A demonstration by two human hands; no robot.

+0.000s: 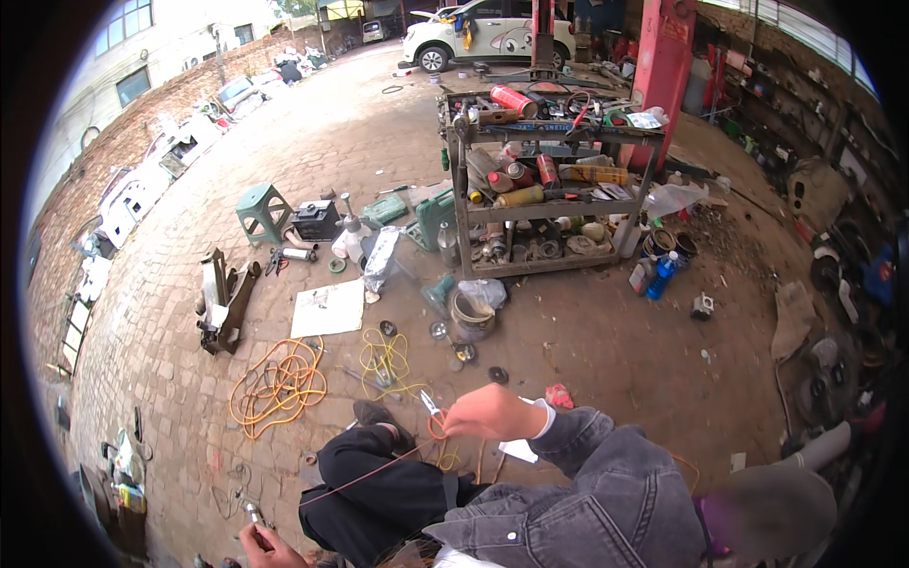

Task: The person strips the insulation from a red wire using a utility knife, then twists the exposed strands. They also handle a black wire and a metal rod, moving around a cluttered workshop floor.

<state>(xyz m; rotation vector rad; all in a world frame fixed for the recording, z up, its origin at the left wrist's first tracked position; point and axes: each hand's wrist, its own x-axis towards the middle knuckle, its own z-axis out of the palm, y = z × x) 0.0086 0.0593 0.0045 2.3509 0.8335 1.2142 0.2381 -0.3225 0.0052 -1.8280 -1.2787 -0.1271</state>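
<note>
My right hand [488,414], reaching left from a dark grey denim sleeve, is closed on scissors [436,419] with orange handles; their pale blades point up and left. A thin reddish-brown wire [374,471] runs from beside this hand down across my black trousers [365,492] toward the lower left. There, at the bottom edge, my left hand [270,547] has its fingers pinched together. A small shiny metallic piece [253,514] shows at its fingertips; I cannot make out its kind. Whether the wire reaches this hand does not show clearly.
Coiled orange cable [277,386] and yellow wire [383,355] lie on the brick floor ahead. A bucket [472,315], a green stool [263,213] and a loaded tool cart [549,208] stand beyond. A blurred rounded shape [781,511] is close at the lower right.
</note>
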